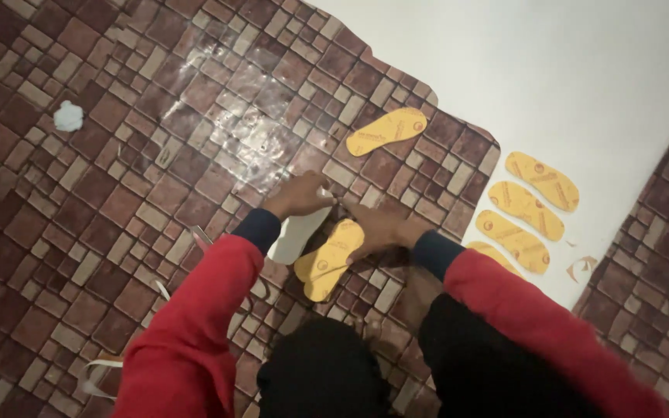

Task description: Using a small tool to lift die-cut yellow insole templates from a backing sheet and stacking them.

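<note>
My left hand [297,195] grips the top of a white sole-shaped piece [294,236] that rests on the brick-patterned floor covering [102,193]. My right hand [373,227] presses on yellow shoe insoles [328,259], two stacked together just below both hands. Both arms wear red sleeves with dark cuffs. Another yellow insole [387,131] lies alone further ahead on the brick pattern.
Three more yellow insoles [526,210] lie in a row on a white sheet [582,77] to the right, a fourth partly hidden by my right sleeve. A whitish glue smear [249,131] marks the floor ahead. A crumpled white wad [68,116] lies at left. White strips [98,371] lie beside my left arm.
</note>
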